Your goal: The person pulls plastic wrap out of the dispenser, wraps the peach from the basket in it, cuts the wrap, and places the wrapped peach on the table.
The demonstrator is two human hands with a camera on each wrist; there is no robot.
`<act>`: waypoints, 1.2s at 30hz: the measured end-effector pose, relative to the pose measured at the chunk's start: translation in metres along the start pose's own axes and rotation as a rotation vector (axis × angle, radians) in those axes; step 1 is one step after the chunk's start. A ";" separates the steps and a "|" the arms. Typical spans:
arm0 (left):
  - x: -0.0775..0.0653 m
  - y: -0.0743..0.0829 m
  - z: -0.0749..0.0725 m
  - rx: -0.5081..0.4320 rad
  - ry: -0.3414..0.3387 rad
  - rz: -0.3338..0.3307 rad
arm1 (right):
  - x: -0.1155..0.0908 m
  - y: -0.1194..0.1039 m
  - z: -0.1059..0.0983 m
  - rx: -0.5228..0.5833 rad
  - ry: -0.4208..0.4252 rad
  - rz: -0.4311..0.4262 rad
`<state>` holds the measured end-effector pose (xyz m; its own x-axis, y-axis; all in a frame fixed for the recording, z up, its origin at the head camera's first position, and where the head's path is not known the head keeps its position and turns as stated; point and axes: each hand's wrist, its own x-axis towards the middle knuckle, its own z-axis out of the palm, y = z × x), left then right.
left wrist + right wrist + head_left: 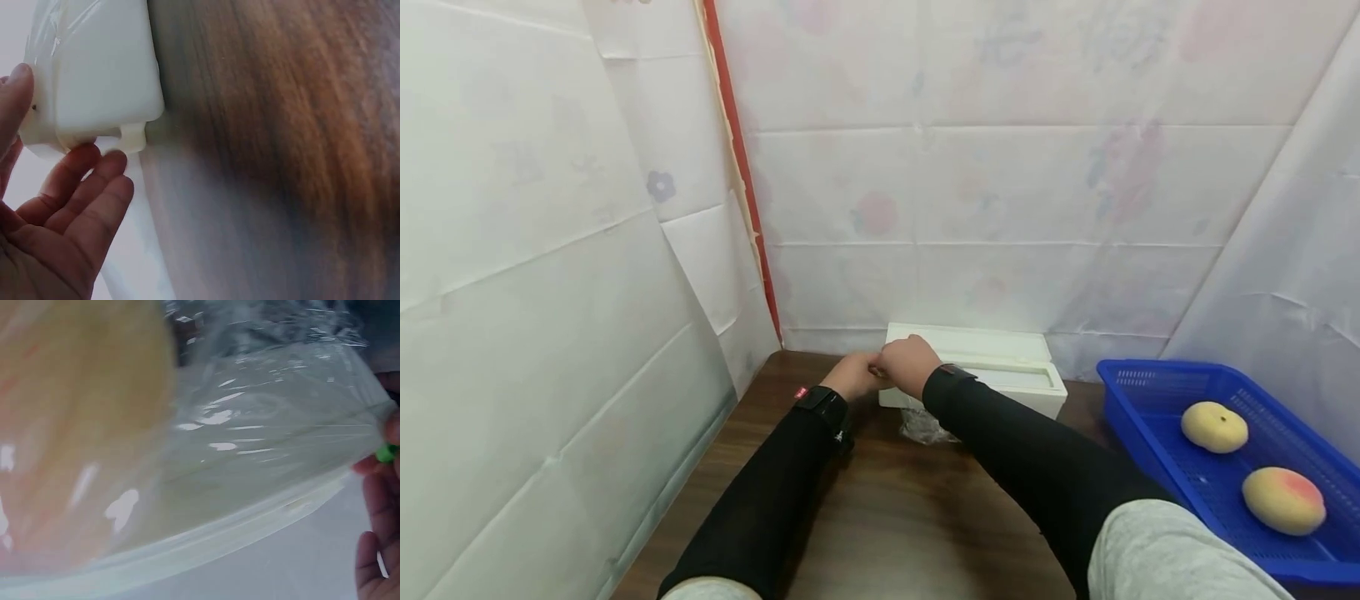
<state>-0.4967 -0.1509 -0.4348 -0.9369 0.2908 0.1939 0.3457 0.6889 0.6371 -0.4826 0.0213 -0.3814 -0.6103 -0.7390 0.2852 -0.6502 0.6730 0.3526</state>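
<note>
A long white cling film dispenser box (973,379) with its lid raised stands against the back wall. My left hand (75,212) holds its left end, thumb on the side and fingertips touching the lower corner. Beside it, my right hand (910,365) is bent over the same end. In the right wrist view, its fingers pinch a small green piece (386,453) at the box corner, partly cut off by the frame edge. Clear cling film (250,419) stretches over the box. A large blurred yellow-pink shape (81,437), like a peach, shows under film close to that camera.
A crumpled clump of film (923,427) lies in front of the box on the brown wooden table (910,517). To the right stands a blue plastic basket (1138,433) with two peaches (1214,427) in it. White sheeting (1000,192) hangs behind and along both sides.
</note>
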 end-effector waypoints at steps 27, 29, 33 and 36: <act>-0.011 -0.008 -0.015 0.015 -0.006 -0.053 | 0.010 -0.001 -0.010 0.291 -0.160 0.075; -0.011 -0.008 -0.015 0.021 -0.007 -0.054 | 0.010 -0.001 -0.009 0.281 -0.164 0.073; -0.011 -0.008 -0.016 0.032 -0.012 -0.070 | 0.009 0.003 -0.009 0.275 -0.175 0.081; -0.011 -0.010 -0.017 0.031 -0.017 -0.092 | 0.007 0.004 -0.010 0.278 -0.191 0.102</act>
<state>-0.4905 -0.1722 -0.4300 -0.9638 0.2368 0.1226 0.2601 0.7335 0.6279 -0.4854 0.0186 -0.3685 -0.7352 -0.6662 0.1250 -0.6636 0.7450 0.0676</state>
